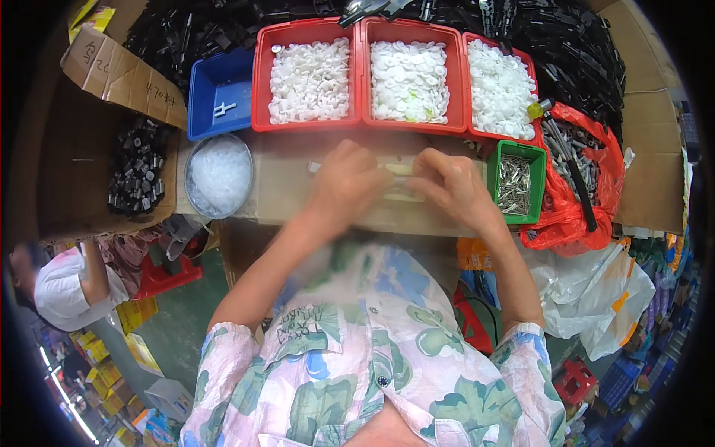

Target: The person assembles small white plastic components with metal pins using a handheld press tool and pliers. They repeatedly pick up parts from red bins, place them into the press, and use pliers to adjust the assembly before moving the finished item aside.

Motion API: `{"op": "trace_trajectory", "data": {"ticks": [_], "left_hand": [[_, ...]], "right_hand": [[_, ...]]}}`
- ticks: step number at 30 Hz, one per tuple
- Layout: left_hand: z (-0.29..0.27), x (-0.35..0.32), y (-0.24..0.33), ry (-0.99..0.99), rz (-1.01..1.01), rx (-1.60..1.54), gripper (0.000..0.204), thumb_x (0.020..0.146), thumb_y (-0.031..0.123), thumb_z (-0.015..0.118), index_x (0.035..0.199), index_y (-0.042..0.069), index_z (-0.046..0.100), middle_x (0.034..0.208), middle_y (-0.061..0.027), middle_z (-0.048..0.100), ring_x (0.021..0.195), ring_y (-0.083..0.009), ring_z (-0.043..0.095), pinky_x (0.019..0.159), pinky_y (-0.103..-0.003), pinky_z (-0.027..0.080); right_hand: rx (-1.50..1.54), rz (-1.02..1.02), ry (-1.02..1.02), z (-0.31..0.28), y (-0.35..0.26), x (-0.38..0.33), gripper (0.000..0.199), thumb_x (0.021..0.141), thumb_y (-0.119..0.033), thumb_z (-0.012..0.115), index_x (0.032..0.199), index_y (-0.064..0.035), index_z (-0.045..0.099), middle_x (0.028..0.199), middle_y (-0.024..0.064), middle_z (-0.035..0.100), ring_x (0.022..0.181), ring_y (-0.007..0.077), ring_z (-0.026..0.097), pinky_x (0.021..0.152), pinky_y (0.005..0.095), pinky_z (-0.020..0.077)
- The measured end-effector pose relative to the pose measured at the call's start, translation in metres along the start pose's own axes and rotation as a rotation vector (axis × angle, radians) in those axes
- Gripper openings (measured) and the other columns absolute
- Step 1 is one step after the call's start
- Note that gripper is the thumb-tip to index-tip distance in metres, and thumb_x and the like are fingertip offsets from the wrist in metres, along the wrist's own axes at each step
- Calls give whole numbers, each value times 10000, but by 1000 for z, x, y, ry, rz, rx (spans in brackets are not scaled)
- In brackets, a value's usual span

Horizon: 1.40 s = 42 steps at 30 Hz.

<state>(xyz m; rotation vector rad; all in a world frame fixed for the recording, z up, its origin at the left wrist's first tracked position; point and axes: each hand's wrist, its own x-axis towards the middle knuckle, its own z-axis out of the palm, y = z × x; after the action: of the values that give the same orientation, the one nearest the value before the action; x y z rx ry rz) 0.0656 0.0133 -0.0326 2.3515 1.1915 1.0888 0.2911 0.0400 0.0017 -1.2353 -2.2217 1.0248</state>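
Observation:
My left hand is curled over the cardboard work surface, its fingers smeared by motion. A small white end of something shows beside its knuckles. Close by on the right, my right hand has thumb and forefinger pressed together. Between the two hands lies a pale yellowish patch or piece, too blurred to name. What the fingers grip is hidden. In front of the hands stand red bins of small white plastic parts. A green box of metal pins or screws is right of my right hand.
On the left are a round bowl of clear plastic bits, a blue bin with a white piece, and a carton of black parts. A red bag holds metal parts and a black-handled tool. Black parts are heaped behind.

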Motion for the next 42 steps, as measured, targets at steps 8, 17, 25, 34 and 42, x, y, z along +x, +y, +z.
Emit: {"op": "trace_trajectory", "data": {"ticks": [8,17,25,34,42], "left_hand": [[-1,1,4,-24,-8,34,158,729,51,793,870,30,724,800,-74,579,795,-255,543,701,-382,469],[-4,2,6,-25,-36,-22,154,756,62,784,885,11,718,806,-85,590,819,-262,547,727,-385,472],[-10,3,4,-19,-43,-50,165,767,64,781,907,6,718,831,-94,617,840,-271,559,739,-385,477],[-11,7,7,14,-91,-107,169,764,53,785,916,3,733,836,-99,637,838,-266,568,737,-379,475],[-21,18,15,108,-304,-363,251,848,53,754,1094,13,727,952,-88,695,914,-183,621,753,-305,489]], "right_hand": [[-99,-23,-1,-18,-1,7,270,867,-225,752,924,-1,613,754,161,642,672,314,643,632,402,491],[-480,-309,518,-66,20,136,194,854,-127,731,1008,-26,670,924,160,645,815,365,671,726,440,534],[-778,-144,697,-101,29,203,225,815,-80,713,1024,-35,643,1046,190,548,1019,391,576,832,491,506],[-585,-412,759,-127,27,194,188,779,-63,720,945,-15,648,911,146,574,855,324,616,750,418,511],[245,-234,795,-124,-10,134,104,944,-143,675,926,-66,607,849,54,601,667,226,560,631,315,489]]}}
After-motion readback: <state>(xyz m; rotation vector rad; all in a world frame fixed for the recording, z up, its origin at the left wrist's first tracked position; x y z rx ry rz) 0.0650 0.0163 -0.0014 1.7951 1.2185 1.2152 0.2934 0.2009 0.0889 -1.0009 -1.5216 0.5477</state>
